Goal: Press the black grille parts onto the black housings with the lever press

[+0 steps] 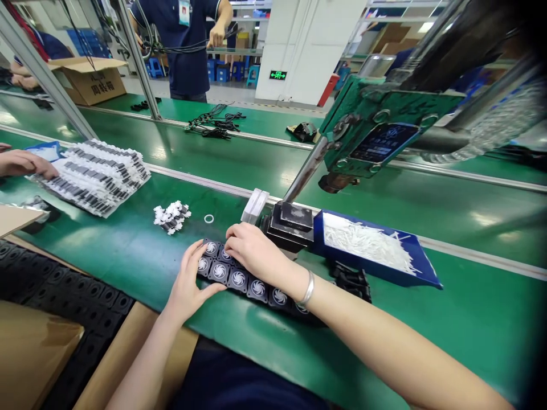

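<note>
Two rows of small square black fans with white swirl-patterned centres lie side by side on the green bench. My left hand grips their left end, fingers along the far left side and thumb against the near side. Over the back row is my right hand, its fingertips bent down and pressed together at one fan; whatever they pinch is hidden. My right forearm covers part of the rows. Behind that hand stands a black metal block below a green press head.
A blue tray of white strips stands at the right, near black parts. To the left are a small white-and-black pile, a white ring and stacked parts by another person's hand. Cardboard boxes sit below the edge.
</note>
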`<action>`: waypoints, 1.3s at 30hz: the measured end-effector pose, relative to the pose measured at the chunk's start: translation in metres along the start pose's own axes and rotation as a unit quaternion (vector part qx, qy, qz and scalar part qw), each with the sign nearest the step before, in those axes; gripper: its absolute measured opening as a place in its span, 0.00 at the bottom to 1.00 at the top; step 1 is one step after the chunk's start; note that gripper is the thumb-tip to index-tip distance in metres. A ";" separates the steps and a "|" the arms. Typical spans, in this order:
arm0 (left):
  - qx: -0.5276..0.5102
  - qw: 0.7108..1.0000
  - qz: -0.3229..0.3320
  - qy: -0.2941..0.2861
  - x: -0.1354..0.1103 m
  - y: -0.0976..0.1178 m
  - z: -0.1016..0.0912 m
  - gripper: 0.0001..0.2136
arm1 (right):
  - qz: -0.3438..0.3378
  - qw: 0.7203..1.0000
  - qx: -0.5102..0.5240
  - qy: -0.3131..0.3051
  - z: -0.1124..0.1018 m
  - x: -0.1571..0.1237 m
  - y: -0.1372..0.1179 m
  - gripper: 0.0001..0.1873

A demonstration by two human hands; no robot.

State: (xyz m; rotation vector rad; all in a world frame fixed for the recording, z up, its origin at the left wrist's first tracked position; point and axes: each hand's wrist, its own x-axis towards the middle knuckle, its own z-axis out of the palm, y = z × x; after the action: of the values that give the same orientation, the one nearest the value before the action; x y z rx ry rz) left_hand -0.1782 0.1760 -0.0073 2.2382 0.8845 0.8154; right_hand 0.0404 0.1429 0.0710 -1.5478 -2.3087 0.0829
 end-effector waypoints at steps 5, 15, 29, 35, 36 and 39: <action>-0.004 1.000 0.007 -0.001 0.000 0.001 -0.001 0.37 | 0.019 0.999 -0.016 0.047 -0.007 0.001 0.005 0.13; 0.069 0.995 0.065 0.021 0.000 0.004 0.000 0.35 | 0.011 1.000 -0.023 0.011 -0.017 -0.045 0.003 0.09; 0.166 0.977 0.122 0.050 0.002 0.007 0.002 0.37 | 0.050 0.998 0.019 0.019 -0.032 -0.086 0.008 0.10; 0.182 0.972 0.138 0.049 0.002 0.004 0.003 0.37 | 0.073 0.993 -0.017 0.091 -0.039 -0.098 0.005 0.16; 0.181 0.973 0.135 0.050 0.002 0.004 0.002 0.37 | 0.086 0.990 -0.007 0.115 -0.046 -0.103 0.007 0.17; 0.159 0.978 0.112 0.071 0.002 0.003 0.000 0.39 | 0.141 0.977 0.035 0.153 -0.061 -0.130 0.014 0.18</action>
State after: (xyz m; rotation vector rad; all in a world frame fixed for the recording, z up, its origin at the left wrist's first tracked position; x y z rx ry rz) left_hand -0.1755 0.1757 -0.0043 2.6229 0.8901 1.0050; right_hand 0.1158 0.0219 0.0907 -1.7078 -1.8244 -0.0029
